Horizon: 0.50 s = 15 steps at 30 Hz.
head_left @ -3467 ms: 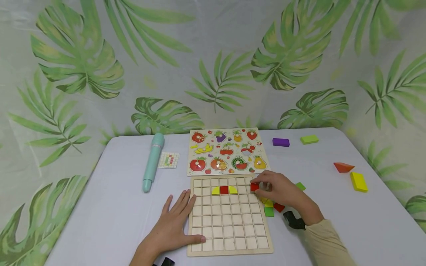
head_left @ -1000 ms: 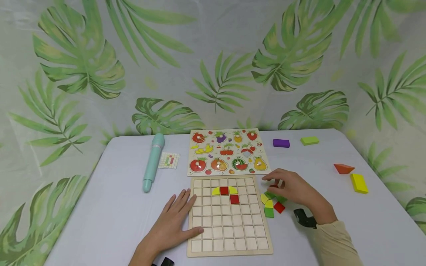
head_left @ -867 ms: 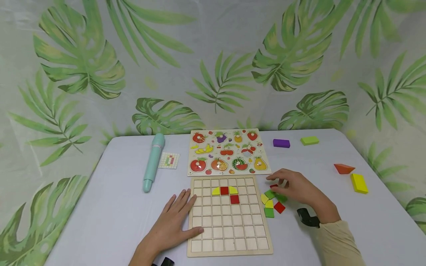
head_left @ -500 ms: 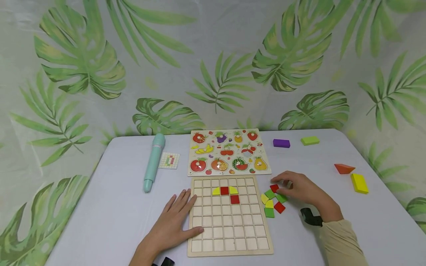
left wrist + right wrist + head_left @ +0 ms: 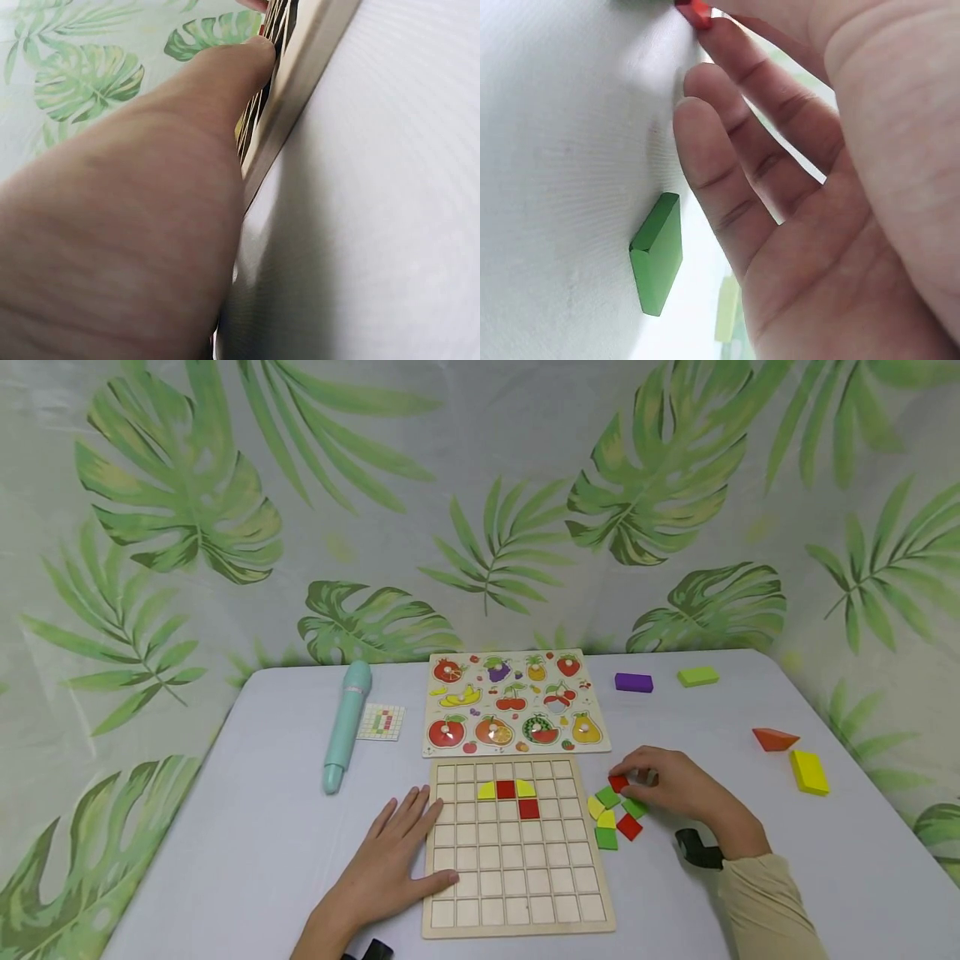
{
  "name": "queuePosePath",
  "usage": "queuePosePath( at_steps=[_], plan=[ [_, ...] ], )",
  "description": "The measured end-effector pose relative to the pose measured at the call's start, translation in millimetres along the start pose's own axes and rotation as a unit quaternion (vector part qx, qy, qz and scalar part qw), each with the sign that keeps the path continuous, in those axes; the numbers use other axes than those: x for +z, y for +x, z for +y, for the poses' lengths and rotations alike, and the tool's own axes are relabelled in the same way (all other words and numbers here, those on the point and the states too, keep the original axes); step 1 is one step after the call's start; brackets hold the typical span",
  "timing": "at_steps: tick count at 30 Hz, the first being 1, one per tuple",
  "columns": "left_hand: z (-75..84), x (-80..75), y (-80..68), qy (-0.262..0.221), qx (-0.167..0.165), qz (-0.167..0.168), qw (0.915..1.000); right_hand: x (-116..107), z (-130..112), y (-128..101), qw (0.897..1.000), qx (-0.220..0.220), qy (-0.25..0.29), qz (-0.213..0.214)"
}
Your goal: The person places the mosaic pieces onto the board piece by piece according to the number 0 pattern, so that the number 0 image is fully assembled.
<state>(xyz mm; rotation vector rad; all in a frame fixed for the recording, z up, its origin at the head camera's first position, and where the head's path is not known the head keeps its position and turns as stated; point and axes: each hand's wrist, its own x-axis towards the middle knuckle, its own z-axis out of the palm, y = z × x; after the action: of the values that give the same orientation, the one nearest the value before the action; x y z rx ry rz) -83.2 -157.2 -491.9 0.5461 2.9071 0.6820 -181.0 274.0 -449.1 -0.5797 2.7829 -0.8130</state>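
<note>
Two boards [image 5: 517, 852], four placed tiles [image 5: 528, 809], six loose tiles [image 5: 606, 838], four blocks [image 5: 808, 771], one pen [image 5: 345, 724].

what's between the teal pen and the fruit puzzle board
In the head view, a small grid pattern card lies on the table between the teal pen and the fruit puzzle board, apart from both.

- This is looking like a staged play or recording corner rather than a lived-in room: a leaf-print cloth backdrop [image 5: 480, 502] is hanging behind and around everything.
- A counter [image 5: 225, 827] under a plain pale cover is standing against it.
- Children's learning toys are lying on it: a fruit peg puzzle [image 5: 514, 703], a wooden grid board [image 5: 517, 893], scattered coloured blocks [image 5: 808, 771] and a teal pen-shaped toy [image 5: 345, 724].
</note>
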Motion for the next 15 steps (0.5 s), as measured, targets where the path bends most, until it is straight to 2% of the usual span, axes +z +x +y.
queuePosePath(
  at_steps=[8,15],
  plan=[
    [0.9,-0.2,0.6,-0.003,-0.002,-0.002,1.0000,3.4,-0.1,1.4,1.000,0.021,0.000,-0.008],
    [1.0,-0.8,0.4,-0.002,-0.002,-0.004,1.0000,3.3,-0.6,2.1,1.000,0.023,-0.012,0.006]
  ],
)
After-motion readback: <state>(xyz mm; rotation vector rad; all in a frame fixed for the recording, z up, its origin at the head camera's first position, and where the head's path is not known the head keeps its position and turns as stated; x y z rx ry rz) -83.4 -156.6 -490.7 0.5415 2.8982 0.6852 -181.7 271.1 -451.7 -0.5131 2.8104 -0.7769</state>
